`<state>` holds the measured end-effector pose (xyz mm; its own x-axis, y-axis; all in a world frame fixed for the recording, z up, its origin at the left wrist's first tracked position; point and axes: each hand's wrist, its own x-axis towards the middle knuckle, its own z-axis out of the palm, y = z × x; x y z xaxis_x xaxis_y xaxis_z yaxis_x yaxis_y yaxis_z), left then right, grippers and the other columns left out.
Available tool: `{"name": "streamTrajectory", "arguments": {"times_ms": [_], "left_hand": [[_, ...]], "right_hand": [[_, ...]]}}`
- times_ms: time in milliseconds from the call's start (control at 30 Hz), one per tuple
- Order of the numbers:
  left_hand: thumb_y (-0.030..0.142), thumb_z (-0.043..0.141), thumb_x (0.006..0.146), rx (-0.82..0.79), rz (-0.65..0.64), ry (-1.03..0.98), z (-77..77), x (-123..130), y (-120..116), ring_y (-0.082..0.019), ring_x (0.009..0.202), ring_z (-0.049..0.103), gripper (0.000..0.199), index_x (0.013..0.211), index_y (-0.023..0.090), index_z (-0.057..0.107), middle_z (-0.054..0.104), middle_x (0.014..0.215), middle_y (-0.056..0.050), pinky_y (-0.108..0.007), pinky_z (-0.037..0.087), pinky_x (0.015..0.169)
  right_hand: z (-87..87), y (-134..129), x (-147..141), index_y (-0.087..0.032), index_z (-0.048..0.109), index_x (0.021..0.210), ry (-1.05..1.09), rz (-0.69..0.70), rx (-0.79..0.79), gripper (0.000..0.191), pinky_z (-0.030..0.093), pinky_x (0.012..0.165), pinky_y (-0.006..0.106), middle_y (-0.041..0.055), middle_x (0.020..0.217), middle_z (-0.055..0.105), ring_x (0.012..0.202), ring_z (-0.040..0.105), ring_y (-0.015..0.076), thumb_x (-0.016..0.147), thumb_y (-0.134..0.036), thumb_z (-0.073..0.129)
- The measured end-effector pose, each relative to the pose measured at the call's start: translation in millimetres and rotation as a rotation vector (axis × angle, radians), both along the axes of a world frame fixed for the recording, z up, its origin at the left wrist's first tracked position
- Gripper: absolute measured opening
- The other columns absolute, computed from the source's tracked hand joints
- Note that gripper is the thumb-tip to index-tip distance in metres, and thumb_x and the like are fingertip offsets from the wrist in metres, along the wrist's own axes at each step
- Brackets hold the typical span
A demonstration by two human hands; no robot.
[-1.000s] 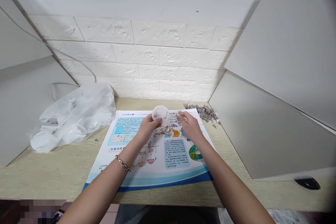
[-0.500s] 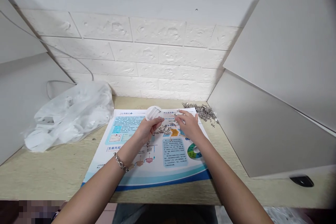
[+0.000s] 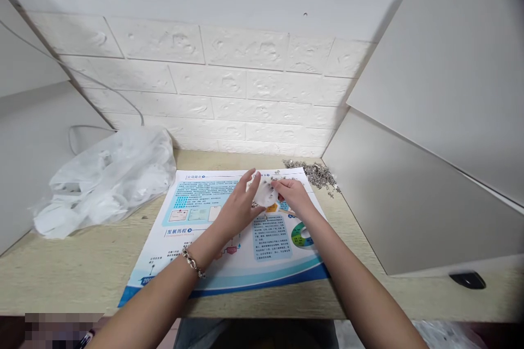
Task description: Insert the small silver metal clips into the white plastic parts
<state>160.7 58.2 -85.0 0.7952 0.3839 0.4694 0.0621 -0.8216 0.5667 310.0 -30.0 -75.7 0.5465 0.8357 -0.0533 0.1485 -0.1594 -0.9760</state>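
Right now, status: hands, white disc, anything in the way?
Left hand at white disc, fingers spread. Right hand at disc, fingers bunched. Disc over printed sheet. Metal pile clear, far right.

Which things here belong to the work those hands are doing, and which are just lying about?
Seemingly in the work:
White disc, between left hand and right hand
Small metal pieces, heaped beyond
Printed sheet underneath
Plastic bag of white pieces, probably

Seemingly just about:
Black object, right
Cable, left
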Motion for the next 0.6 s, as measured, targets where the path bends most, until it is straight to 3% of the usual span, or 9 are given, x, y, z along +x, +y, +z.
{"name": "streamTrajectory", "arguments": {"times_ms": [67, 133, 233, 333, 433, 500, 600], "left_hand": [[0.009, 0.054, 0.076, 0.151, -0.017, 0.024, -0.3, -0.8, 1.3, -0.029, 0.125, 0.032, 0.083, 0.14, 0.033, 0.006, 0.029, 0.138, -0.012, -0.047, 0.037, 0.095], [0.005, 0.048, 0.077, 0.186, -0.043, 0.043, -1.0, -0.9, 1.9, -0.027, 0.119, 0.04, 0.082, 0.14, 0.032, 0.002, 0.039, 0.131, -0.013, -0.044, 0.042, 0.09], [0.006, 0.046, 0.078, 0.116, -0.046, 0.046, -3.7, -0.4, 2.6, -0.026, 0.112, 0.047, 0.089, 0.138, 0.027, -0.016, 0.049, 0.123, -0.015, -0.043, 0.045, 0.084], [0.007, 0.047, 0.078, 0.02, 0.003, 0.027, -6.6, -0.1, 4.0, -0.025, 0.11, 0.05, 0.093, 0.136, 0.024, -0.023, 0.052, 0.121, -0.016, -0.042, 0.045, 0.083], [0.005, 0.047, 0.076, -0.023, 0.058, 0.039, -6.8, -0.8, 5.9, -0.025, 0.111, 0.049, 0.094, 0.136, 0.023, -0.023, 0.053, 0.121, -0.015, -0.043, 0.044, 0.085], [0.003, 0.046, 0.074, -0.022, 0.087, 0.037, -5.7, -1.7, 6.8, -0.026, 0.112, 0.048, 0.096, 0.136, 0.022, -0.025, 0.052, 0.123, -0.016, -0.044, 0.043, 0.086], [0.003, 0.046, 0.074, -0.013, 0.116, 0.014, -3.5, -2.8, 7.1, -0.026, 0.113, 0.047, 0.097, 0.135, 0.021, -0.027, 0.05, 0.125, -0.016, -0.044, 0.044, 0.086]], "right_hand": [[-1.1, 0.2, 0.5, -0.016, 0.053, 0.055, 0.035, 0.046, -0.021, 0.035, 0.031, 0.046, 0.022, -0.0036, 0.044, 0.043, 0.043, 0.039, 0.0087, 0.068, -0.048, 0.055], [-1.9, 1.0, -0.6, -0.016, 0.053, 0.056, 0.045, 0.087, -0.039, 0.036, 0.032, 0.047, 0.022, -0.0028, 0.046, 0.046, 0.045, 0.042, 0.0092, 0.069, -0.049, 0.054], [2.7, 0.5, -0.5, -0.016, 0.049, 0.055, -0.028, 0.111, -0.089, 0.043, 0.034, 0.05, 0.022, -0.0017, 0.047, 0.046, 0.047, 0.044, 0.0099, 0.075, -0.054, 0.044], [15.8, -7.5, 5.2, -0.016, 0.051, 0.057, -0.252, 0.148, -0.192, 0.044, 0.033, 0.05, 0.022, -0.0005, 0.052, 0.049, 0.051, 0.045, 0.0107, 0.08, -0.05, 0.037], [28.8, -23.9, 14.8, -0.016, 0.055, 0.06, -0.559, 0.246, -0.361, 0.024, 0.029, 0.049, 0.022, -0.001, 0.059, 0.054, 0.054, 0.046, 0.0106, 0.072, -0.037, 0.051], [32.3, -35.8, 20.8, -0.017, 0.059, 0.064, -0.626, 0.294, -0.502, 0.013, 0.03, 0.05, 0.021, -0.0003, 0.067, 0.059, 0.059, 0.05, 0.0112, 0.062, -0.03, 0.061], [28.6, -47.6, 25.3, -0.017, 0.061, 0.065, -0.668, 0.302, -0.655, 0.011, 0.029, 0.048, 0.021, 0.0008, 0.07, 0.06, 0.061, 0.052, 0.0121, 0.058, -0.025, 0.065]]}}
